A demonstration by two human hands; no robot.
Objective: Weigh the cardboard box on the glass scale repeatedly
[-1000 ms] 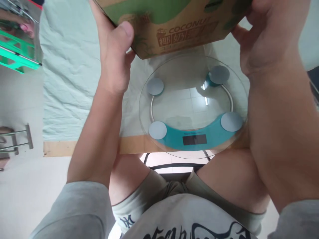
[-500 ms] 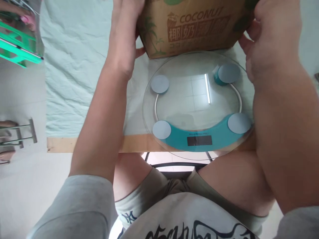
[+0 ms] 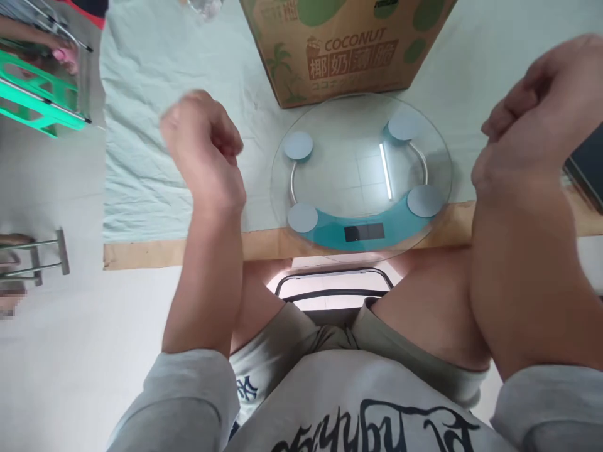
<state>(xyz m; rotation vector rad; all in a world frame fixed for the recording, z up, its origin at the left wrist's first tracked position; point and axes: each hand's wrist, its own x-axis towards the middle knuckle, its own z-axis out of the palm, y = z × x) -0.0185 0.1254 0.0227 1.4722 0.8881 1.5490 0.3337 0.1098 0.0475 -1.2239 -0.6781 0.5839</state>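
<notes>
A brown cardboard box [image 3: 348, 44] printed with "COCONUT" and green shapes stands on the table just behind a round glass scale [image 3: 360, 172] with a teal band and a dark display. My left hand [image 3: 202, 147] hovers left of the scale, fingers curled, holding nothing. My right hand [image 3: 537, 119] is raised at the right of the scale, fingers also curled and empty. Neither hand touches the box or the scale.
A pale green cloth [image 3: 151, 125] covers the wooden table [image 3: 141, 254]; the scale overhangs its front edge. A green frame [image 3: 38, 94] stands at the far left, a metal stand [image 3: 32, 257] on the floor. A dark object [image 3: 586, 172] lies at the right edge.
Both hands held the box above the scale, set it down behind the scale, then let go and pulled back toward me with fingers curled.
</notes>
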